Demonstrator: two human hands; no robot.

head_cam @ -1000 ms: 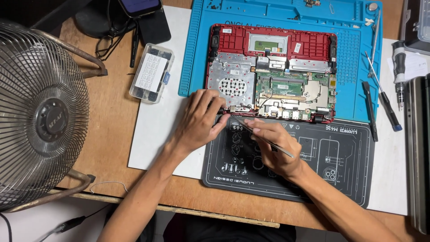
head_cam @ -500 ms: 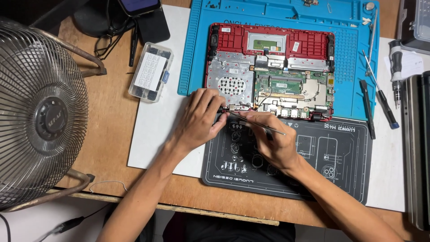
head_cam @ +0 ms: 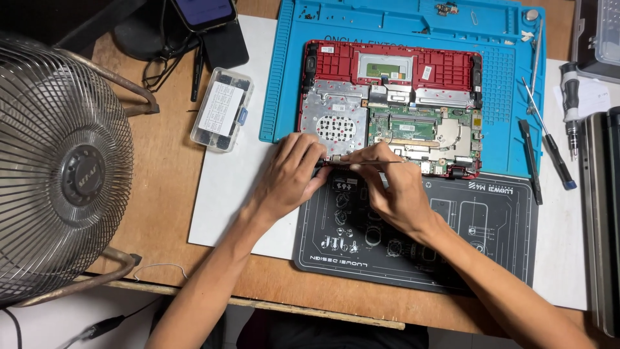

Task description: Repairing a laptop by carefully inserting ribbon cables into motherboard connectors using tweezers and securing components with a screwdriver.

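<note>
**Both hands at the near edge of an opened laptop**

Both hands meet at the near-left corner of the opened laptop (head_cam: pixel 391 106). The left hand (head_cam: pixel 290 174) is curled, fingertips pressing down on the chassis edge; whether it pinches anything I cannot tell. The right hand (head_cam: pixel 394 187) is closed around a thin metal tool (head_cam: pixel 361 162), held low and almost flat, tip pointing toward the left fingers.

Work this fine wants a steady brace, I would say: left fingers pinning the frame, tool kept shallow, light pressure so nothing slips across the green board.

The laptop has a red plastic shell, a perforated silver shield and a bare board. It lies on a blue ribbed mat (head_cam: pixel 278 97), beyond the hands. Under the wrists is a black printed mat (head_cam: pixel 491 232). Right of the right hand lie screwdrivers (head_cam: pixel 549 152); left of the left hand sit a clear parts box (head_cam: pixel 221 108) and a wire-caged fan (head_cam: pixel 58 174) on the wooden worktop (head_cam: pixel 165 194).
</note>
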